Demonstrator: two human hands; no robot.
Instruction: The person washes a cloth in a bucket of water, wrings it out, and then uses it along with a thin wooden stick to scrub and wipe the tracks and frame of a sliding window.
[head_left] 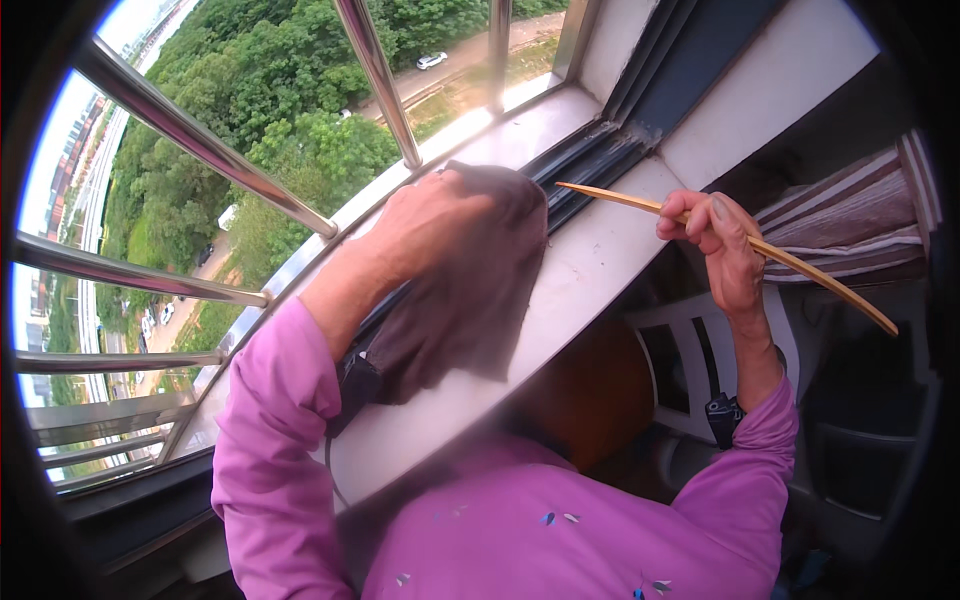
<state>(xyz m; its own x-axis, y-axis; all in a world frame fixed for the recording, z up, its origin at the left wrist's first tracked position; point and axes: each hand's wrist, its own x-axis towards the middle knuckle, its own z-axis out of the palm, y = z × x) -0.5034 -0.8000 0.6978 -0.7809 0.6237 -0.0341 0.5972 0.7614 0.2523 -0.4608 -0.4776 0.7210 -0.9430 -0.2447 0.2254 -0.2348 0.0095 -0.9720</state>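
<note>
A dark brown cloth (470, 300) lies draped over the window sill and part of the dark window track (575, 200). My left hand (430, 225) is closed on its upper part by the outer edge; some fingertips are hidden and the hand is slightly blurred. Off to the right, my right hand (725, 245) holds a thin wooden stick (825, 285) between thumb and fingers. The stick's pointed end hangs over the track near its corner, to the right of the cloth, while its other end sticks out behind the hand.
Metal railing bars (200, 130) stand outside along the left, with trees (290, 160) and a road far below. The pale sill (590, 255) runs diagonally beneath my arms. A striped curtain (850, 220) hangs at right, above a white and dark chair-like object (690, 360).
</note>
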